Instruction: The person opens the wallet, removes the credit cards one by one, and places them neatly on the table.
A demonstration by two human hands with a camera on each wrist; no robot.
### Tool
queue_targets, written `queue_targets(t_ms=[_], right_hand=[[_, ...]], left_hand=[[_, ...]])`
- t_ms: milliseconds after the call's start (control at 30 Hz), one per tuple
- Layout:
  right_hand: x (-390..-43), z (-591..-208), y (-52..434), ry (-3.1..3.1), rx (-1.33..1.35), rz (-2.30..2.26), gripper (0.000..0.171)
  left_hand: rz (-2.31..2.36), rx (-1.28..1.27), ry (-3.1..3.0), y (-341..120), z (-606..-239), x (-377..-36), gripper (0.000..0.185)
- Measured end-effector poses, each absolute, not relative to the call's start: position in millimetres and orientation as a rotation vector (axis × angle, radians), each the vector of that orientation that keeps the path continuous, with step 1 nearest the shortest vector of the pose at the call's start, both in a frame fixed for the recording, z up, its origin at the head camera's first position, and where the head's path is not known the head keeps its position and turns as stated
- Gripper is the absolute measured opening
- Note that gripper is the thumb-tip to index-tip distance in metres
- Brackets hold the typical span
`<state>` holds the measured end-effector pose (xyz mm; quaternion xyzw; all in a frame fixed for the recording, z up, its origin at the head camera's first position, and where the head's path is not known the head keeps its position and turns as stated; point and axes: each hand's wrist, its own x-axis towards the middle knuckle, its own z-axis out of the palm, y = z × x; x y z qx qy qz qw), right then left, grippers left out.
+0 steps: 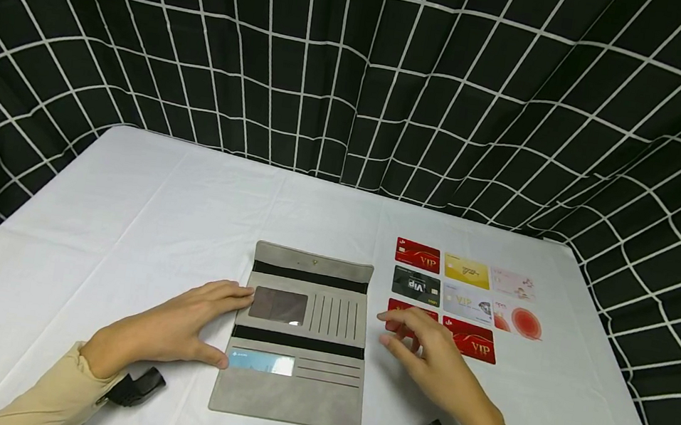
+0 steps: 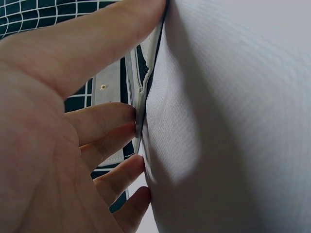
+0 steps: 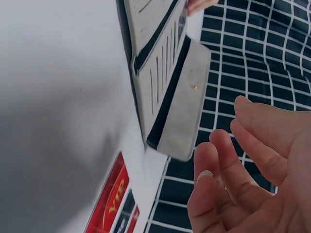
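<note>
Your left hand point(image 1: 183, 328) lies flat on the counter point(image 1: 119, 226), with its fingers point(image 2: 104, 121) straight and spread. The fingertips touch the left edge of the grey wallet point(image 1: 298, 340). Your thumb rests by the lower left part of the wallet. This hand holds nothing; it only presses on the side.

The wallet lies open in the middle of the counter, right in front of you. Its flap point(image 1: 313, 263) is folded out at the far end. In the middle part there is a dark window pocket point(image 1: 279, 305) and a row of thin slots point(image 1: 336, 317) beside it. In the near part a light blue card point(image 1: 261, 362) sits in a pocket.

Your right hand point(image 1: 439, 369) is just to the right of the wallet and does not touch it. Its fingers point(image 3: 218, 170) are loose and a bit bent, and they hold nothing. The fingertips hover over a red card point(image 1: 408, 312) on the counter; it is hard to tell if they touch it.

More cards lie in neat rows to the right of the wallet. There is a red VIP card point(image 1: 417, 254), a yellow card point(image 1: 466, 271), a pale pink card point(image 1: 513, 283), a black VIP card point(image 1: 415, 285), a silver VIP card point(image 1: 466, 303), a white card with a red circle point(image 1: 516, 320), and another red VIP card point(image 1: 471, 339) close to your right hand.

A black curtain with white lines point(image 1: 360, 64) hangs behind the counter.
</note>
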<state>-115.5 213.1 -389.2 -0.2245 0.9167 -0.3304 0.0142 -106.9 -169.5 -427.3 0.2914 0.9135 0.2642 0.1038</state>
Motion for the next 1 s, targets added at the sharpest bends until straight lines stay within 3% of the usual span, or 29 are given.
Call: queue_targets(t_ms=[1000], right_hand=[[-101.9, -404.0, 160.9, 2.575, -0.938, -1.115, 0.022]], left_hand=[[0.775, 0.868, 2.699, -169.4, -428.5, -107.9, 0.091]])
